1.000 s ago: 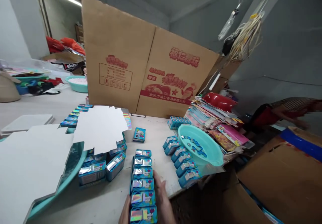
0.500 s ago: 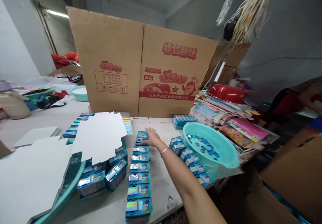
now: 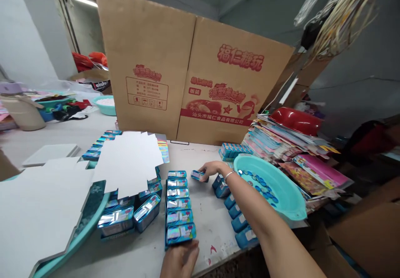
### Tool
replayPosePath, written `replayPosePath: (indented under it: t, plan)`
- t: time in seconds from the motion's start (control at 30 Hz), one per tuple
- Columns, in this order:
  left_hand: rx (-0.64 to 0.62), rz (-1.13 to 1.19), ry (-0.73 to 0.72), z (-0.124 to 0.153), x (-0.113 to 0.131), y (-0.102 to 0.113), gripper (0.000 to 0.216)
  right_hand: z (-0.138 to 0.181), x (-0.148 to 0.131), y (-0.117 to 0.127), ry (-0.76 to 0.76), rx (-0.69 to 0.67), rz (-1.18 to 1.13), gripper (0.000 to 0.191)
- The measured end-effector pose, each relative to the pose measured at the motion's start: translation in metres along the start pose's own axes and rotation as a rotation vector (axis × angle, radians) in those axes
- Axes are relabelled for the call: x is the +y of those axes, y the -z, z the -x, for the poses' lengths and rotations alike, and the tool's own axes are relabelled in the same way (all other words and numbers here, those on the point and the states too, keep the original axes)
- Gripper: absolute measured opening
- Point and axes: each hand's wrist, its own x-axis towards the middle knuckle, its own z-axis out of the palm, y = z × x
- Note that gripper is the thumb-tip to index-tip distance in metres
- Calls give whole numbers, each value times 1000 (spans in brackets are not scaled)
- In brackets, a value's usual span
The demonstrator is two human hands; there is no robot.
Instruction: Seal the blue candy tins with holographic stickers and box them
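Note:
My right hand (image 3: 210,170) is closed around a small blue tin (image 3: 196,174), just right of the far end of a row of similar blue tins (image 3: 179,204). The row runs away from me along the white table, its tins side by side with shiny labels up. At its near end my left hand (image 3: 179,259) touches the closest tin, thumb apart from the other fingers, whose tips are hidden. A second line of blue tins (image 3: 239,222) stands to the right, partly behind my right forearm.
A turquoise basin (image 3: 287,194) with round blue pieces stands at the right. At left, white cardboard sheets (image 3: 128,161) cover another basin and several tins (image 3: 117,219). A large cardboard box (image 3: 150,49) stands upright behind. Stacked printed packs (image 3: 268,136) lie at the back right.
My right hand has moved right from the row's far end with a tin in it. My left hand has come into view at the near end. The camera view has shifted.

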Motion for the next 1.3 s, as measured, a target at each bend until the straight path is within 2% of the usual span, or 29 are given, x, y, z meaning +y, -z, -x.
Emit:
replayPosePath:
  t: [0.13, 0.3, 0.43, 0.53, 0.67, 0.77, 0.83, 0.93, 1.07, 1.2, 1.3]
  plan:
    - [-130, -93, -144, -45, 24, 4, 39, 16, 11, 2, -5, -29, -40, 71]
    - [-72, -51, -127, -91, 30, 14, 42, 27, 22, 0, 8, 8, -89, 69]
    - [-45, 73, -70, -100, 23, 22, 39, 38, 12, -3, 34, 143, -109, 73]
    - [-16, 176, -37, -80, 18, 26, 34, 38, -27, -10, 122, 339, -124, 73]
    - [-9, 361, 55, -29, 6, 24, 49, 17, -120, -36, 226, 584, -128, 57]
    - [15, 522, 104, 5, -2, 27, 61, -7, -185, -57, 168, 700, -115, 60]
    - [56, 571, 102, 22, -2, 39, 66, -18, -211, -66, 114, 765, -117, 59]
    - [167, 607, 100, 39, 6, 66, 64, -23, -225, -75, 75, 832, -140, 50]
    - [285, 649, 91, 56, 27, 96, 60, -16, -223, -79, 87, 910, -212, 41]
    - [324, 681, 40, 73, 41, 116, 60, -6, -215, -71, 185, 1015, -384, 40]
    - [385, 676, 8, 86, 43, 139, 60, 5, -202, -57, 241, 1140, -616, 44]
